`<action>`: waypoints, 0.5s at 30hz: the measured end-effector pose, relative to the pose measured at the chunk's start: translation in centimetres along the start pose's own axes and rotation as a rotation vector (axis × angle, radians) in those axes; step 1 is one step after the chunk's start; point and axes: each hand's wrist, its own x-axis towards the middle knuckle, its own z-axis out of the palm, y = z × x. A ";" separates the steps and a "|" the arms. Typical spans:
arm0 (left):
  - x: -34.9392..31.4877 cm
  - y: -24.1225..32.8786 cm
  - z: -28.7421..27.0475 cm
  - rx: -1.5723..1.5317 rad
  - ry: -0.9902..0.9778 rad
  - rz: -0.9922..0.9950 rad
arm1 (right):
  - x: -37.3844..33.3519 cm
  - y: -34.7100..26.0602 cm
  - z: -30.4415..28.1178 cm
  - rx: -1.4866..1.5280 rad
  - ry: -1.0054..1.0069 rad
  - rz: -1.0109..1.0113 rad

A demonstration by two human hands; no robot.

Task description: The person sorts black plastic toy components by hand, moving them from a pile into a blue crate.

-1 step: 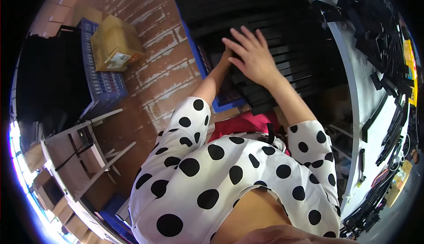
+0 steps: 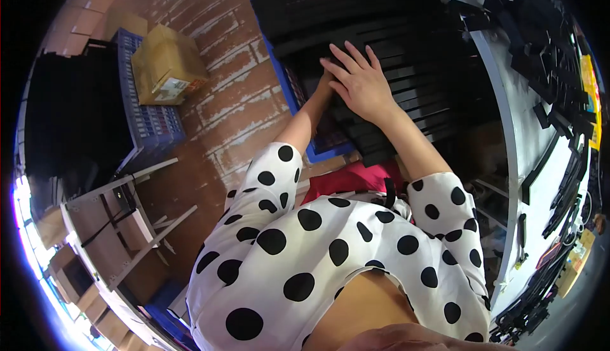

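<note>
Two white sleeves with black dots (image 2: pixel 441 219) reach away from the near edge. Against the earlier frame I notice little: my right hand (image 2: pixel 367 90) sits a touch farther left. It slants far-left, back upward, fingers apart. My left hand (image 2: pixel 325 83) is partly covered by it; I cannot tell how its fingers stand. Around and beyond them, long flat black strips (image 2: pixel 406 100) lie stacked in a blue plastic crate (image 2: pixel 332 154).

brown brick-patterned floor (image 2: pixel 234 106), white table (image 2: pixel 508 275)
</note>
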 end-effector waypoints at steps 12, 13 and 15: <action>-6.9 7.2 -4.9 -0.445 0.600 -0.376 | -2.1 2.6 -0.6 -0.090 -0.046 0.122; -7.4 5.6 -7.3 -0.360 0.731 -0.303 | -1.8 2.3 -0.3 -0.086 -0.034 0.119; -6.8 5.1 -10.3 -0.293 0.776 -0.243 | -2.0 1.7 0.2 -0.041 0.059 0.114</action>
